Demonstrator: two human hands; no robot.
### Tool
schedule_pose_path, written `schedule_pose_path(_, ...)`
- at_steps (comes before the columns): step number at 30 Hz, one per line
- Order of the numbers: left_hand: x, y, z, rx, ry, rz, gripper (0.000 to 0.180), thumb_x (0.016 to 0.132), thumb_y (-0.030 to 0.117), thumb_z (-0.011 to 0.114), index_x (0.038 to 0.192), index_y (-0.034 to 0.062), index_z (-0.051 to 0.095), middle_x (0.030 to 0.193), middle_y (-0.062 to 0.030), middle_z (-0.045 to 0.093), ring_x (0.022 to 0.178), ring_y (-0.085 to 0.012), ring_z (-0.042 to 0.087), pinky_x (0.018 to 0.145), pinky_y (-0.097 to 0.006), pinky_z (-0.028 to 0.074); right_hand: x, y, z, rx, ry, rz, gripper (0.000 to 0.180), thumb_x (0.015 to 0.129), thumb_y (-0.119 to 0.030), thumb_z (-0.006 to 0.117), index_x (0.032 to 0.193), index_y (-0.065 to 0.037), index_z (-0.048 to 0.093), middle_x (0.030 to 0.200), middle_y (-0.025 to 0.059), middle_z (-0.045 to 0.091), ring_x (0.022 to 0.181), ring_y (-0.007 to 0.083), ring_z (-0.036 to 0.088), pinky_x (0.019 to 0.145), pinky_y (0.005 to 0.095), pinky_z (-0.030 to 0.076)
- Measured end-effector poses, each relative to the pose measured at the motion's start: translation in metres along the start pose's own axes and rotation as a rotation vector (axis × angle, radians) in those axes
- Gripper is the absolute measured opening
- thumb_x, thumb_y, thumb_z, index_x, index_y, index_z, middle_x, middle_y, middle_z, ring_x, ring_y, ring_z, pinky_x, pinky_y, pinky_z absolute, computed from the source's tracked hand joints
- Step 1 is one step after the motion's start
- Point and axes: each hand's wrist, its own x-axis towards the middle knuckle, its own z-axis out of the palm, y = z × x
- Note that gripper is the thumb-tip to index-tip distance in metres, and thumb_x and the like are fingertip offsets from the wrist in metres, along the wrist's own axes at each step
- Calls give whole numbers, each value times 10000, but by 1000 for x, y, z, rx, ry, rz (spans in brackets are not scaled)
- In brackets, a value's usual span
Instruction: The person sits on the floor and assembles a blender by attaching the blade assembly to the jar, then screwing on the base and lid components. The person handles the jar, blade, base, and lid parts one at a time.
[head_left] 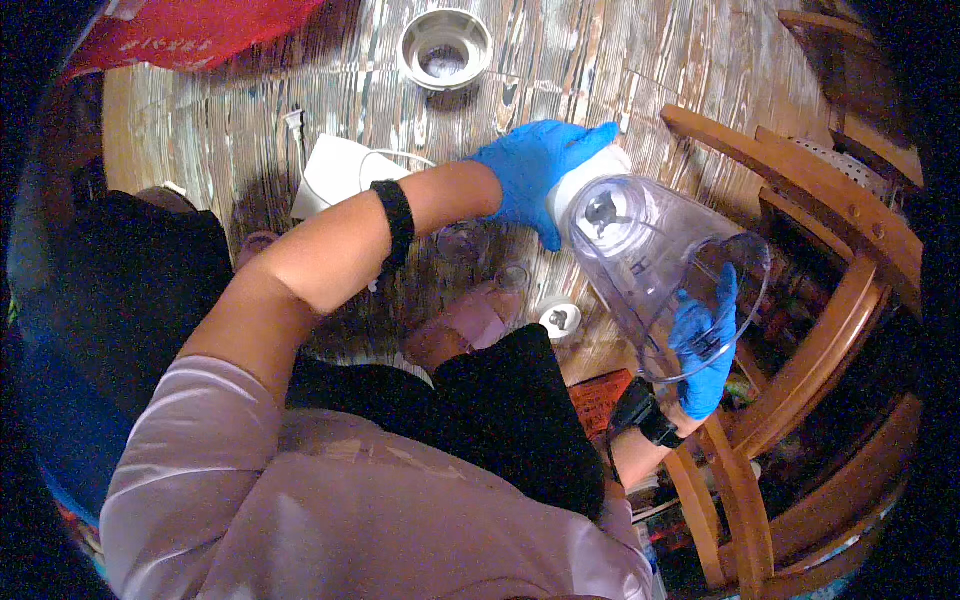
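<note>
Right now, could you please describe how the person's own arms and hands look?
The left hand and right hand wear blue gloves. A wide black band circles the left forearm; a black strap with a dark, watch-like piece is on the right wrist. The left sleeve is short, pale mauve.

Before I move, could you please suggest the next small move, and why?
Perhaps gently twist the white part with the left hand, since that hand spans it at the clear jug's narrow end, while the right hand is at the wide end.
</note>
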Motion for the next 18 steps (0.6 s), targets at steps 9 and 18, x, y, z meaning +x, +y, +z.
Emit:
schedule_pose_path(9,13,4,4,28,-113,157,1389,422,393,913,1519,49,134,1446,-265,376,1326,-414,395,1126,-481,305,-9,-32,10,-424,41,24,917,682,71,702,1501,-63,313,838,-22,595,736,95,550,745,252,494)
schedule_pose_path(18,10,2,8,63,-25,220,1273,451,441,873,1471,5,248,1388,-235,434,1305,-370,429,1114,-445,321,-16,-6,28,-509,341,-117,693,738,14,648,1403,28,452,1190,101,625,1069,165,575,930,291,461)
